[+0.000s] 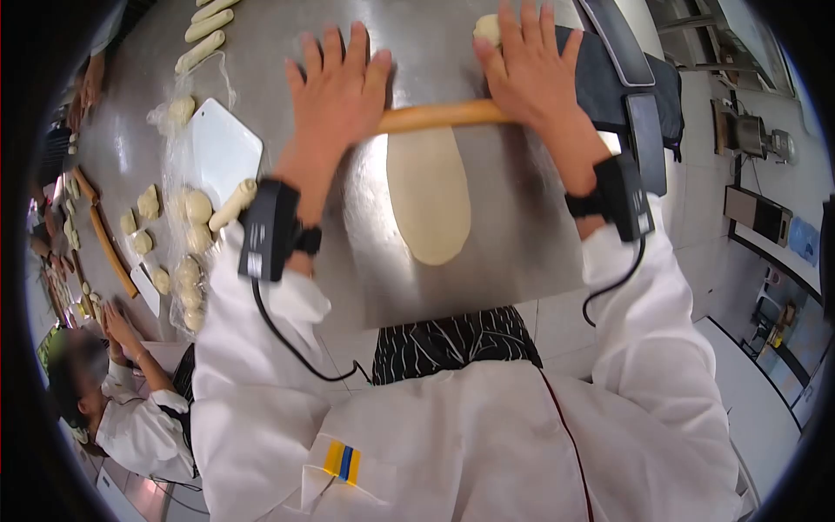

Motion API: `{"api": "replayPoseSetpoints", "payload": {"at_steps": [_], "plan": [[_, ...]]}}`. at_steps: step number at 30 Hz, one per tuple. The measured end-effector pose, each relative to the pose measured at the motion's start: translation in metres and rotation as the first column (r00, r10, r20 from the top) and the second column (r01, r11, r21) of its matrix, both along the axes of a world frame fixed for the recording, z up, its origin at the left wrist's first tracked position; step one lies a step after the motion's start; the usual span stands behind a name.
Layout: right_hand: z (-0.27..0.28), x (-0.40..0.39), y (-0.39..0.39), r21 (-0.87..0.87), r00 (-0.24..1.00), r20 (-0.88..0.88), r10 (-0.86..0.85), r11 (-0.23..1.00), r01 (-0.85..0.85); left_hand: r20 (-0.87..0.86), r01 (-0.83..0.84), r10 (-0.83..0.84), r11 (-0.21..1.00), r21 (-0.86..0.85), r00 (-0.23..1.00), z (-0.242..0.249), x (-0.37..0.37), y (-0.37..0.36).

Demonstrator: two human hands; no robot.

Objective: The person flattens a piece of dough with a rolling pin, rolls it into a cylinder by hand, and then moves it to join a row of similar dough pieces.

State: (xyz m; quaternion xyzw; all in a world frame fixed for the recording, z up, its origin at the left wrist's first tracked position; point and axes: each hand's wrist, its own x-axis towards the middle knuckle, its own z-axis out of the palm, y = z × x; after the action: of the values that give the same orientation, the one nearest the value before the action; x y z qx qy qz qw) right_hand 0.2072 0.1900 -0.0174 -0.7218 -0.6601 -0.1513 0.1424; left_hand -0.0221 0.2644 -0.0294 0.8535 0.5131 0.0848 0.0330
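A wooden rolling pin lies crosswise on the metal table, its ends under my two palms. My left hand rests flat on the pin's left end, fingers spread and pointing away from me. Over the right end, my right hand is also flat with fingers apart. A long oval sheet of dough stretches from beneath the pin toward me. Beside my right hand's thumb sits a small lump of dough, partly hidden by the fingers.
Left of my arm are a white dough scraper, a dough roll and several dough balls under plastic. More dough rolls lie farther up. Dark flat devices line the right edge. A co-worker works at left.
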Motion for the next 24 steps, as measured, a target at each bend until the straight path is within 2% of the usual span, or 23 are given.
{"api": "replayPoseSetpoints", "payload": {"at_steps": [2,3,5,7,9,10,11,12,13,15,17,19,20,22,24], "plan": [[0.017,0.003,0.015,0.162,0.996,0.088,0.012,0.986,-0.026,0.052,0.018,-0.03,0.978,0.21,0.998,-0.007,-0.001,0.023],[0.021,-0.001,0.011,0.164,0.996,0.084,0.02,0.986,-0.033,0.048,0.011,-0.022,0.977,0.211,0.999,0.001,-0.003,0.016],[0.027,-0.011,-0.011,0.139,0.985,-0.072,0.158,0.979,-0.147,-0.086,0.067,-0.047,0.968,0.242,0.995,0.024,-0.004,-0.014],[0.004,-0.018,-0.057,-0.038,0.981,-0.14,0.133,0.989,-0.14,-0.135,0.12,-0.106,0.988,0.099,0.985,0.027,-0.022,-0.067],[0.011,-0.033,-0.124,-0.138,0.98,-0.105,0.172,0.973,-0.185,0.067,0.197,-0.194,0.98,-0.035,0.979,0.028,-0.048,-0.132],[0.017,-0.038,-0.152,-0.136,0.98,-0.105,0.171,0.973,-0.185,0.066,0.198,-0.195,0.98,-0.033,0.979,0.041,-0.058,-0.158],[0.023,-0.043,-0.177,-0.176,0.976,-0.145,0.162,0.967,-0.187,0.051,0.175,-0.17,0.977,-0.12,0.984,0.053,-0.068,-0.183],[0.025,-0.045,-0.189,-0.217,0.972,-0.182,0.15,0.958,-0.189,0.036,0.15,-0.146,0.967,-0.206,0.989,0.057,-0.071,-0.195],[0.023,-0.043,-0.179,-0.221,0.972,-0.18,0.151,0.957,-0.189,0.039,0.15,-0.145,0.966,-0.209,0.989,0.055,-0.068,-0.187],[0.015,-0.038,-0.136,0.031,0.971,-0.184,0.153,0.988,-0.15,0.067,0.057,-0.06,0.997,0.057,0.996,0.042,-0.055,-0.15],[0.012,-0.036,-0.105,0.033,0.982,-0.058,0.178,0.984,-0.176,0.005,0.043,-0.044,0.997,0.06,0.999,0.022,-0.041,-0.122],[0.017,-0.032,-0.069,-0.031,0.986,-0.088,0.141,0.989,-0.145,-0.014,0.035,-0.032,0.966,0.256,0.999,0.016,-0.04,-0.09],[0.016,-0.033,-0.068,-0.103,0.988,-0.118,0.099,0.988,-0.111,-0.018,0.039,-0.036,0.97,0.239,0.999,0.012,-0.04,-0.079],[0.006,-0.032,-0.072,-0.086,0.99,-0.103,0.097,0.991,-0.106,-0.093,-0.003,0.044,0.915,0.404,0.995,0.01,-0.04,-0.059],[0.001,-0.035,-0.086,-0.073,0.993,-0.086,0.085,0.993,-0.091,-0.045,-0.008,0.027,0.925,0.381,0.999,0.008,-0.046,-0.086]]}}
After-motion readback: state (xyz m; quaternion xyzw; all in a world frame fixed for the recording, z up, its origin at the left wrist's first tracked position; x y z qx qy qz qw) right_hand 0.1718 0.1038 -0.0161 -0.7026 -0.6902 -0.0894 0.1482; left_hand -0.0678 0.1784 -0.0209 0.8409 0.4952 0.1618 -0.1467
